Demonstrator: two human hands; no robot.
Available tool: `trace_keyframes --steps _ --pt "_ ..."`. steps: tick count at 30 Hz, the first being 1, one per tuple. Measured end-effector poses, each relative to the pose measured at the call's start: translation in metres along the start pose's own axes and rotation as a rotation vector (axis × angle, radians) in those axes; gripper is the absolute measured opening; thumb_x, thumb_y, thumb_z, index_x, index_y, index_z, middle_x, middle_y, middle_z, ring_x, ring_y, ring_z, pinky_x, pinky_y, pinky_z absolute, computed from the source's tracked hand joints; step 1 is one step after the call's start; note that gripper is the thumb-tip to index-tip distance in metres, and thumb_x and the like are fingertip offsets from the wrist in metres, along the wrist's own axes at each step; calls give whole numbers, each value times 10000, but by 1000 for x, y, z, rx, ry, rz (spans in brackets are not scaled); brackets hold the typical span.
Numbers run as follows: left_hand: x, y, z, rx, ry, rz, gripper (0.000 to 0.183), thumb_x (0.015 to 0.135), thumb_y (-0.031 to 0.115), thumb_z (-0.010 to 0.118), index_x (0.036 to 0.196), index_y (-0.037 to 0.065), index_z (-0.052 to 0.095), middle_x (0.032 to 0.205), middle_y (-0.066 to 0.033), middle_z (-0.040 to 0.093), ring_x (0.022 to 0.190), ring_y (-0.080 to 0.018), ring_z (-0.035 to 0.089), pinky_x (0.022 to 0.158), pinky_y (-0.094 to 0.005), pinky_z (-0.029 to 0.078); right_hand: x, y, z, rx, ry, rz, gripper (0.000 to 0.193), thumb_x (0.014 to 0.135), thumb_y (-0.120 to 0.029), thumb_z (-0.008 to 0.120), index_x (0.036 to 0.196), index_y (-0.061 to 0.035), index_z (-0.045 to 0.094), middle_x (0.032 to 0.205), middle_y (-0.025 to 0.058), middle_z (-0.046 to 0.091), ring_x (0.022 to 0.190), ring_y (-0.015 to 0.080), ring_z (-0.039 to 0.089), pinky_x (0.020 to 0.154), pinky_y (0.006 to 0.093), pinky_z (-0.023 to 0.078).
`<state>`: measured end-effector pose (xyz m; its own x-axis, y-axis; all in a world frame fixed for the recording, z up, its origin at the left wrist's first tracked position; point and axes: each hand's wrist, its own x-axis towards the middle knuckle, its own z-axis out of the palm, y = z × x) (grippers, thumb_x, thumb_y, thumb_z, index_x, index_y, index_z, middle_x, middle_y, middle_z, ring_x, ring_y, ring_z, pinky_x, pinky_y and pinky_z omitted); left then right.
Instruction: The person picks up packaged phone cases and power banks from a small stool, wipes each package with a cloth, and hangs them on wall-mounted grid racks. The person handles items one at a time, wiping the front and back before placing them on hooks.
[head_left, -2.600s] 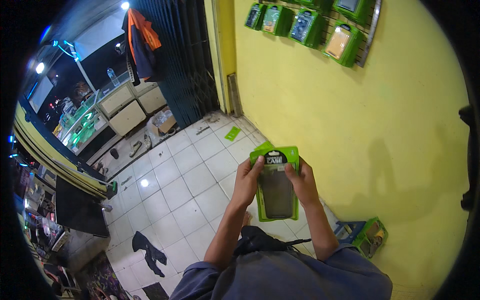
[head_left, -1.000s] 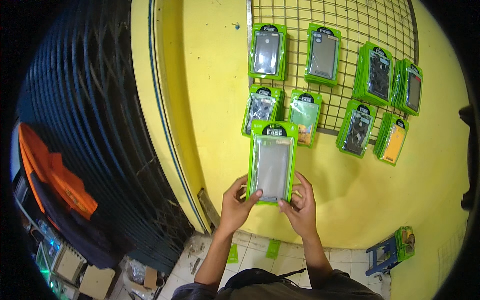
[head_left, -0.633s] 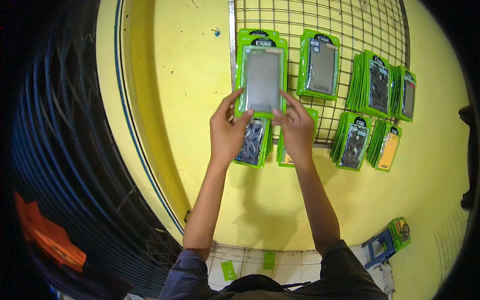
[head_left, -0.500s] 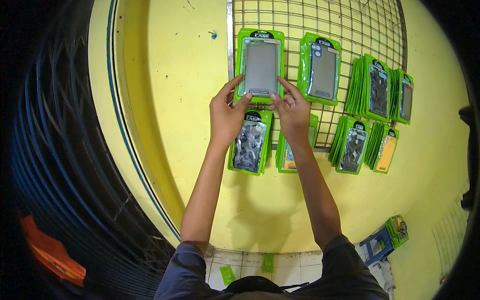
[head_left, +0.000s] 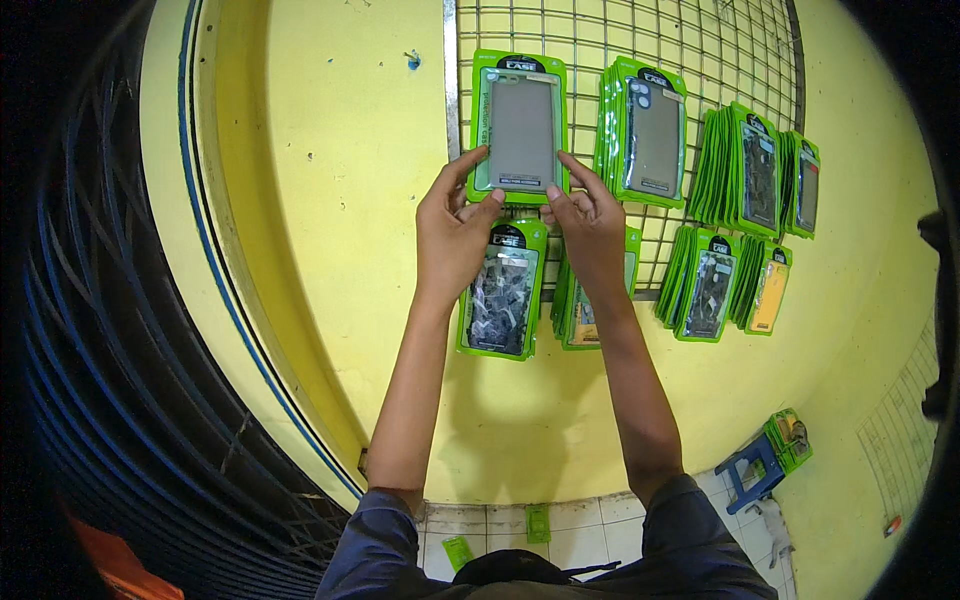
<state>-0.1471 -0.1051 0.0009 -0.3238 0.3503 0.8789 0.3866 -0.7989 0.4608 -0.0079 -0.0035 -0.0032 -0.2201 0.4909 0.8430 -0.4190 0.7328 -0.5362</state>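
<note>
A green-edged phone case package with a clear window and a greyish case inside is at the upper middle, in front of a wire grid. My left hand grips its lower left corner, thumb on the front and index finger along the side edge. At the lower right corner my right hand holds it the same way. Just below hangs another phone case package with a dark, shiny case. Behind my right wrist a further green package is partly hidden.
The wire grid on the yellow wall carries several package stacks, such as one to the right. A dark folding gate lines the left. Two green packages lie on the tiled floor; a blue stool bears more.
The view has shifted slightly. Both hands keep hold of the package, which stays at nearly the same spot on the grid.
</note>
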Motion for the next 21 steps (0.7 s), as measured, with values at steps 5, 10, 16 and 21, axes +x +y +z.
trace_keyframes --steps 5,10,16,21 --pt "-3 -6 -1 -12 42 -55 623 952 -16 728 1529 61 503 1342 -171 645 1128 -205 682 932 -335 595 -4 5 2 -30 35 -17 617 1000 -120 726 1559 -30 480 1260 157 553 882 127 662 726 267 556" --pt "-6 -16 0 125 89 -79 676 935 -11 757 1541 104 481 1316 -160 629 1038 -184 682 872 -313 592 -6 9 4 -49 36 -2 671 997 -116 725 1589 -51 415 1208 126 530 854 125 652 713 275 564" --pt "-7 -24 1 211 108 -30 693 929 -21 764 1546 116 480 1308 -158 618 964 -171 678 805 -297 585 -4 10 6 -107 43 0 687 980 -95 742 1582 -53 414 1211 135 534 861 138 664 717 275 569" --pt "-10 -27 1 283 123 3 692 935 2 770 1552 101 472 1308 -158 603 949 -178 672 800 -305 585 -5 10 8 -108 55 1 684 978 -90 746 1579 -58 419 1209 142 546 877 154 676 734 284 575"
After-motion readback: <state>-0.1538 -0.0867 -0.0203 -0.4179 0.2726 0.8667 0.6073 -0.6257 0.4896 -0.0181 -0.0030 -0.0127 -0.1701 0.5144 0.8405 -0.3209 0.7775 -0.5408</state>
